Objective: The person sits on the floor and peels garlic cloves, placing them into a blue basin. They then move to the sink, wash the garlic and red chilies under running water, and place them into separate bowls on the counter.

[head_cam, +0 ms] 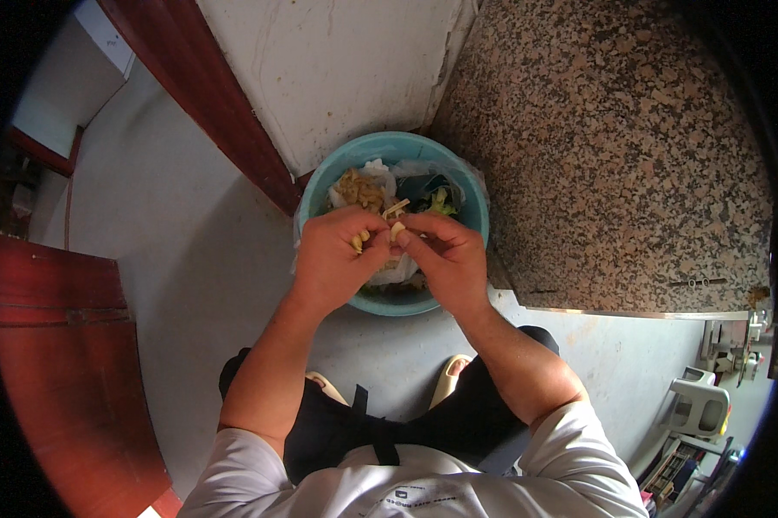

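Observation:
My left hand (337, 252) is curled around several pale yellow pieces (360, 241) that look like garlic cloves. Its fingertips meet those of my right hand (450, 259), which pinches one whitish clove-like piece (397, 230) between thumb and forefinger. Both hands are above a round turquoise bin (314, 181) lined with clear plastic. Brownish food scraps (361, 188), green leaf trimmings (440, 202) and white plastic or paper lie inside. A thin pale strip (395, 208) shows just beyond the fingertips. My hands hide the middle of the bin.
A speckled granite-look countertop (609, 162) rises at the right. Behind the bin is a stained white wall (337, 71) with a dark red door frame (214, 97). Red wooden panels (71, 362) stand left. A plastic stool (698, 405) sits at lower right on the grey floor (188, 272).

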Motion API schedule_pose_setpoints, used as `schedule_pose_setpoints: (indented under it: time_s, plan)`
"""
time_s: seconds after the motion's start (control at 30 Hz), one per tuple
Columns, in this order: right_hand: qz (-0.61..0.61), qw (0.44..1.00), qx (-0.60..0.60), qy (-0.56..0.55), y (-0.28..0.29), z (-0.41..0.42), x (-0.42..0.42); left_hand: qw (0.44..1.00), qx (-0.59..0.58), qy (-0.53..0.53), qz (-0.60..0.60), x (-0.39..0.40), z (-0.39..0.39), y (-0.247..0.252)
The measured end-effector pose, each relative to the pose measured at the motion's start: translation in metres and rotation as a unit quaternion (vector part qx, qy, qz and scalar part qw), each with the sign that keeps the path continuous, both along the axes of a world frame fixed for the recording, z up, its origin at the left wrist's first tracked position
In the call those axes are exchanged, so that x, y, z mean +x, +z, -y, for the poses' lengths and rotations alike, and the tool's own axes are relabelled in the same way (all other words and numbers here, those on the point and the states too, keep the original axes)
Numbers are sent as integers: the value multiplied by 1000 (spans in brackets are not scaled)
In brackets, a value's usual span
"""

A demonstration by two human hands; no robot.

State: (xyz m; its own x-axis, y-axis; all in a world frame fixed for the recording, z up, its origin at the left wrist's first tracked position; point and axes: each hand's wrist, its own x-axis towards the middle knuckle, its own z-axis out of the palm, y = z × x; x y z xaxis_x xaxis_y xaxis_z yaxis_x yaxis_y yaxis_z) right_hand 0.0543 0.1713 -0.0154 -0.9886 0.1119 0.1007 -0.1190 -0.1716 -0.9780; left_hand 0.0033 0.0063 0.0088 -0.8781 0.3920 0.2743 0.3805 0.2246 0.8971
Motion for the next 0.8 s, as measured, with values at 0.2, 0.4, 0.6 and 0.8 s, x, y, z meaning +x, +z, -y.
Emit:
schedule_pose_setpoints:
  time_s: [0.2,0.4,0.6,0.8]
  plan:
    - [-1,998,67,-1,7,2,1,999,-25,0,-41,-1,1,-3]
    - [-1,997,67,-23,3,5,2,998,11,47,-45,3,-7,-9]
    - [24,997,-74,-22,0,8,-1,998,24,54,-39,3,-7,-9]
    - [55,986,-153,22,-2,2,-3,997,46,55,-9,1,-5,-9]
